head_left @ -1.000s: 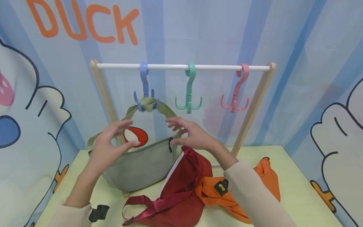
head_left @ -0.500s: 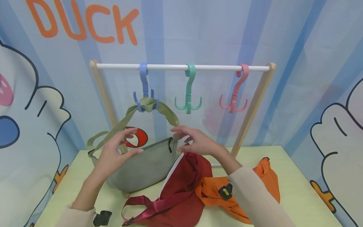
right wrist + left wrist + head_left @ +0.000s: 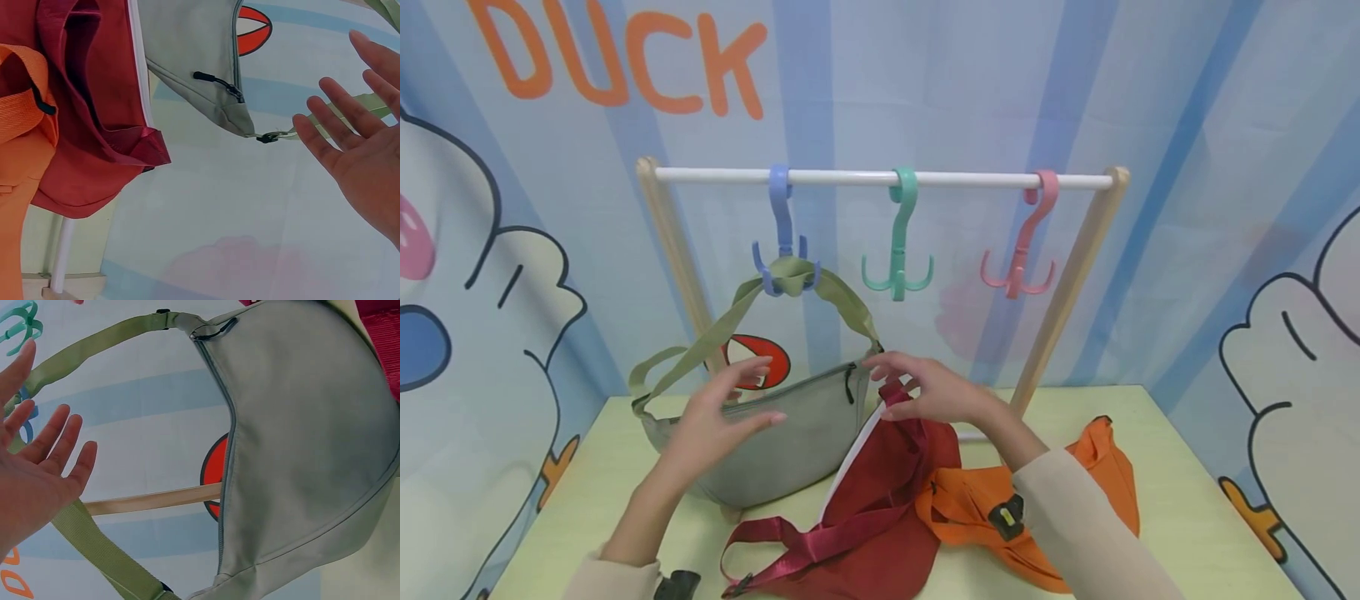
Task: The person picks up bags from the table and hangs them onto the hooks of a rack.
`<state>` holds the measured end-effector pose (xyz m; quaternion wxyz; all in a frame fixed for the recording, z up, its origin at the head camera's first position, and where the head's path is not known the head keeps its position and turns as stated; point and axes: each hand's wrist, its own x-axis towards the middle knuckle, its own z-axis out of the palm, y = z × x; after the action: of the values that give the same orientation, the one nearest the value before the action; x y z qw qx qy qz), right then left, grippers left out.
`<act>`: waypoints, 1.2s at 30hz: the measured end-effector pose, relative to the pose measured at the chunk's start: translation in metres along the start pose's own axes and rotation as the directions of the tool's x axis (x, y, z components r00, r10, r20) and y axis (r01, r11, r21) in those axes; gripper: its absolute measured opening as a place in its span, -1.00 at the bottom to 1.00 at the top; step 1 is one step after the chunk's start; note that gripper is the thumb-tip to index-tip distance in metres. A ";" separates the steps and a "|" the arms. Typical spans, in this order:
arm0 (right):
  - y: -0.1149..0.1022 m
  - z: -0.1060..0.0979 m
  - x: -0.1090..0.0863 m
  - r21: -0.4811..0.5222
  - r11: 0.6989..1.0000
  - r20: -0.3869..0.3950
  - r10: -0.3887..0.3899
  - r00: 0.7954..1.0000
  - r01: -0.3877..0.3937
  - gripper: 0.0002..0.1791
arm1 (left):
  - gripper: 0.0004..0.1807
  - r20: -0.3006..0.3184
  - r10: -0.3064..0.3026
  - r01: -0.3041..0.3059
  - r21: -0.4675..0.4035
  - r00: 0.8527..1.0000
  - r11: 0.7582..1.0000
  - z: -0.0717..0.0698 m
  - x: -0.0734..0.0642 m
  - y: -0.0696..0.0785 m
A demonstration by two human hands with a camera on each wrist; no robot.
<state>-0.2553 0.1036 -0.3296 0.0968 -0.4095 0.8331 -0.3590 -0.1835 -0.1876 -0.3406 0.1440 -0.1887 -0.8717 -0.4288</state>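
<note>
A grey-green waist bag hangs by its olive strap from the blue hook on the rack. My left hand is held in front of the bag's left half, fingers extended and holding nothing. Over by the bag's upper right corner is my right hand, also holding nothing, its fingers spread in the right wrist view. A dark red bag lies on the table below it, its strap looped toward the front. Under my right forearm rests an orange bag, partly hidden by the sleeve.
A green hook and a pink hook hang bare on the white bar of the wooden-legged rack. All of it stands on a pale yellow table before a printed cartoon backdrop.
Both hands have drawn down and nearer to me, away from the strap, showing more of it. The grey-green bag keeps hanging in the same spot.
</note>
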 end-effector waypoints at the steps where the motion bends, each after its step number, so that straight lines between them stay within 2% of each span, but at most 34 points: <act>1: 0.001 0.001 -0.001 0.002 1.000 0.007 0.006 1.000 -0.006 -0.35 | -0.30 0.003 -0.001 0.001 -0.002 1.000 1.000 0.001 -0.001 -0.001; 14: 0.016 0.015 -0.012 0.086 0.992 0.101 0.085 0.991 -0.094 -0.34 | -0.33 0.072 -0.030 0.034 -0.057 0.997 0.998 0.019 -0.009 -0.013; 19: 0.021 0.020 -0.017 0.067 0.992 0.142 0.100 0.985 -0.110 -0.34 | -0.31 0.104 -0.053 0.059 -0.060 0.993 0.996 0.027 -0.012 -0.018; 31: 0.039 0.034 -0.031 0.087 0.986 0.179 0.126 0.976 -0.144 -0.38 | -0.31 0.143 -0.034 0.039 -0.035 0.989 0.999 0.047 -0.019 -0.023; 36: 0.044 0.039 -0.035 0.151 0.968 0.200 0.167 0.965 -0.199 -0.37 | -0.32 0.171 -0.018 0.027 -0.048 0.985 0.998 0.058 -0.023 -0.029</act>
<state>-0.2421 0.1278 -0.3921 0.2414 -0.3527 0.8211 -0.3782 -0.1817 -0.1617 -0.4041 0.0594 -0.2182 -0.8718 -0.4345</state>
